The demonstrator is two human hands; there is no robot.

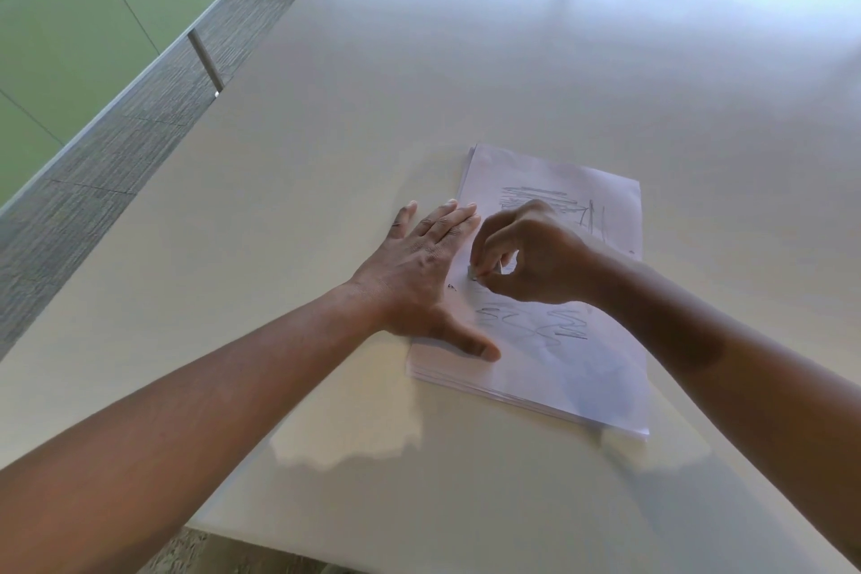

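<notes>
Left hand [419, 275] presses paper [582, 368], right [536, 256] pinches eraser [472, 273]

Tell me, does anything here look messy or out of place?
The stack of white paper sheets lies skewed on the white table, its near edges fanned, and grey pencil scribbles cover the top sheet. The left hand presses it flat; the right hand pinches a small pale object.

Stack of paper [559, 368]: white sheets, laid flat on the table [466, 84] and turned slightly askew, with the lower sheets' edges shown at the near and left sides. It is pressed at its left edge by the left hand [419, 275]. The top sheet is marked with grey pencil scribbles [536, 322] in two patches. Eraser [473, 273]: small and pale, pinched in the right hand [536, 256] at the top sheet, between the patches.
</notes>
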